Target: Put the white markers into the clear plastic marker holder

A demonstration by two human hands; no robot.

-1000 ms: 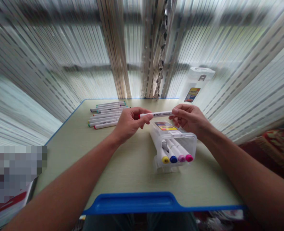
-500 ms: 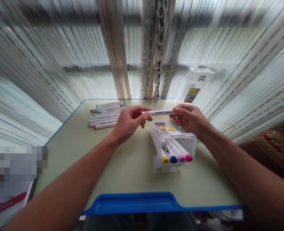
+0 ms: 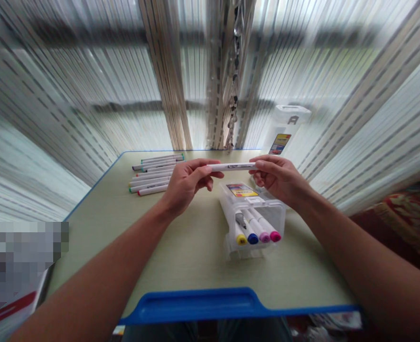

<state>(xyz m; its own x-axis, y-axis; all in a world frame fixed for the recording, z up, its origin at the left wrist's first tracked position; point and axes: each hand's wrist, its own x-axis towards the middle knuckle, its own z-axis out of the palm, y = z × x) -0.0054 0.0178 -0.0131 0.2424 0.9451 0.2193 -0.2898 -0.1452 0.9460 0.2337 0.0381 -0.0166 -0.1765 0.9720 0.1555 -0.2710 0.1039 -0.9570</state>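
Observation:
A white marker pen (image 3: 234,166) is held level above the table, with dark print along its barrel. My left hand (image 3: 191,180) pinches its left end, where the fingers hide the tip. At the other end, my right hand (image 3: 277,176) grips it between thumb and fingers. Below the pen lies a clear plastic case (image 3: 227,202) on its side, its opening facing me. Inside are markers with yellow, blue, lilac and pink ends (image 3: 264,237), plus a grey-tipped one. Several more white markers (image 3: 154,181) lie in a row to the left, partly behind my left hand.
A second clear plastic case (image 3: 283,126) stands upright at the back right. The pale table (image 3: 181,251) has a blue rim with a moulded tray (image 3: 199,304) at the near edge. String curtains (image 3: 106,71) hang close behind it. Patterned fabric (image 3: 409,228) is at the right.
The red end of the marker, visible before, is now covered by my left fingers. Both hands keep hold of the pen, and the whole view has shifted slightly.

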